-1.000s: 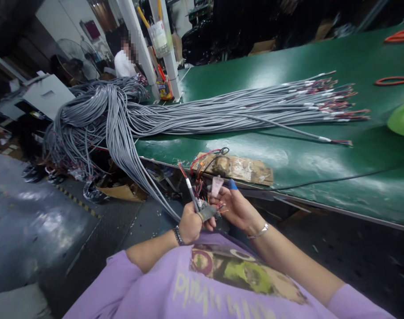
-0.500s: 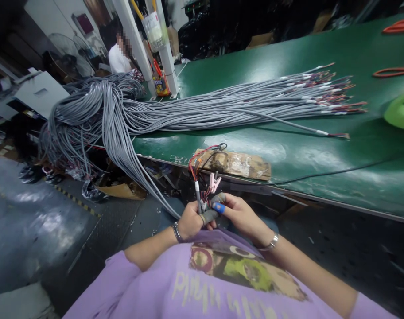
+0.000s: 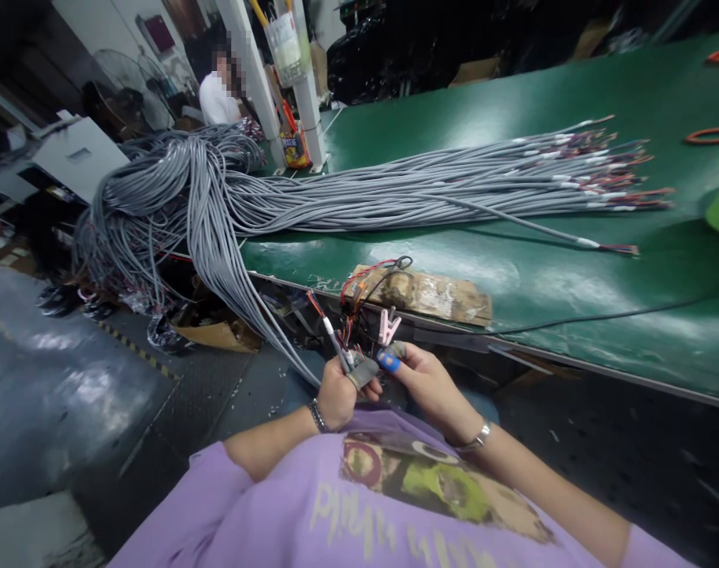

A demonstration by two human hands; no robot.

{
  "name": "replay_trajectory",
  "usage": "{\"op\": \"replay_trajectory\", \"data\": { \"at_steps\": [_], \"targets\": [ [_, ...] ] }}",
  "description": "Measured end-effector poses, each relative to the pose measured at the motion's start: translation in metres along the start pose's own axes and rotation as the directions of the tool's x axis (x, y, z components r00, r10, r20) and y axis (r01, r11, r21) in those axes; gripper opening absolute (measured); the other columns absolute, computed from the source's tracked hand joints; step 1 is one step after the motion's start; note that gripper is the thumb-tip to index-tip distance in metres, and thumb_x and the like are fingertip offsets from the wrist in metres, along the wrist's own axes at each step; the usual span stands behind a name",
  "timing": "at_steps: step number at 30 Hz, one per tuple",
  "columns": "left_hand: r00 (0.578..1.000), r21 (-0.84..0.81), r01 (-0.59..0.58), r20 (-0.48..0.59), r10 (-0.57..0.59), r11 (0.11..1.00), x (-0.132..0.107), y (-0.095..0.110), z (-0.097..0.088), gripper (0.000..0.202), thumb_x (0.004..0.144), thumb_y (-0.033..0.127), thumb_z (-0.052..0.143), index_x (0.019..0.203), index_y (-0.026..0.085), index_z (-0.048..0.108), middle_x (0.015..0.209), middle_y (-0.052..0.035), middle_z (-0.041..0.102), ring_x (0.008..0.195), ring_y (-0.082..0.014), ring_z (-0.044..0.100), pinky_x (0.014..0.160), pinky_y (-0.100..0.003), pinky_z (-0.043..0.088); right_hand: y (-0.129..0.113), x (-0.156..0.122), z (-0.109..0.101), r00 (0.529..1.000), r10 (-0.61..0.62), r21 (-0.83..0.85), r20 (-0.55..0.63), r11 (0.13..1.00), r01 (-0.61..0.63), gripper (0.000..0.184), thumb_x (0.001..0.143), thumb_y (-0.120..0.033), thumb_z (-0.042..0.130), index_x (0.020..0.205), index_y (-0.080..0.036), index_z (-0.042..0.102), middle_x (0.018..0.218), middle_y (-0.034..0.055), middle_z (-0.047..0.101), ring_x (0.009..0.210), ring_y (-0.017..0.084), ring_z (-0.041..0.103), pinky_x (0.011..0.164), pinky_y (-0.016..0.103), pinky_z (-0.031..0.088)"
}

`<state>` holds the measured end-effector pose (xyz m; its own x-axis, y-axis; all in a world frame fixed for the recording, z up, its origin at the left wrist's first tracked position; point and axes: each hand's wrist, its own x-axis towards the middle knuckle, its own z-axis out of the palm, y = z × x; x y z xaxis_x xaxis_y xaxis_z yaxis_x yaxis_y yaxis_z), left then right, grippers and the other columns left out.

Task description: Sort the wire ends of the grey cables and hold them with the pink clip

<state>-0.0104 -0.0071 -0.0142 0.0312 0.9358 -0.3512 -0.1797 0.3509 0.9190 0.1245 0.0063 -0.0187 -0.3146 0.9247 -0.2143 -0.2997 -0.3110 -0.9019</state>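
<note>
My left hand (image 3: 337, 394) is closed around the ends of grey cables (image 3: 339, 347), its thumb wrapped in a grey covering. One cable end points up and left from the fist, with a white band and bare-ended coloured wires. My right hand (image 3: 424, 386) is beside it, thumb and fingers pinched together, with blue tape on one digit and a grey covering on another. What lies in the pinch is too small to make out. Just above those fingertips stands a pink clip (image 3: 388, 326). Thin coloured wires (image 3: 352, 322) run near both hands at the table edge.
On the green table (image 3: 572, 292) lies a long bundle of grey cables (image 3: 348, 197), drooping off its left side. A taped cardboard piece (image 3: 430, 296) with red and black leads sits at the front edge. A black cord (image 3: 584, 317) crosses rightward. A person (image 3: 219, 95) is behind.
The cable end in my left hand has tilted leftward, and its coloured wires now show clear of the others. My hands have parted slightly. The whole view has shifted a little.
</note>
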Motion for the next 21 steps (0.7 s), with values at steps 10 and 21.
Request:
{"op": "replay_trajectory", "data": {
  "at_steps": [10,21],
  "targets": [
    [0.999,-0.061,0.03,-0.018,-0.031,0.998,-0.001,0.003,-0.001,0.055,0.054,0.066,0.078,0.061,0.016,0.056,0.046,-0.0014,0.059,0.036,-0.0104,0.05,0.038,-0.022,0.037,0.005,0.002,-0.011,0.991,0.017,0.072,-0.135,0.997,-0.007,0.047,0.062,-0.062,0.078,0.059,-0.019,0.058,0.053,-0.004,0.051,0.053,0.01,0.043,0.054,0.026,0.039],
    [0.991,-0.085,0.071,0.12,-0.06,0.994,0.001,0.014,0.011,0.053,0.052,0.062,0.081,0.059,0.014,0.06,0.045,-0.0013,0.059,0.034,-0.0097,0.05,0.037,-0.021,0.034,-0.011,0.027,-0.005,0.97,-0.079,-0.016,-0.228,0.997,0.077,0.057,0.06,-0.076,0.07,0.062,-0.02,0.061,0.051,-0.003,0.051,0.048,0.012,0.041,0.047,0.027,0.033]
  ]
}}
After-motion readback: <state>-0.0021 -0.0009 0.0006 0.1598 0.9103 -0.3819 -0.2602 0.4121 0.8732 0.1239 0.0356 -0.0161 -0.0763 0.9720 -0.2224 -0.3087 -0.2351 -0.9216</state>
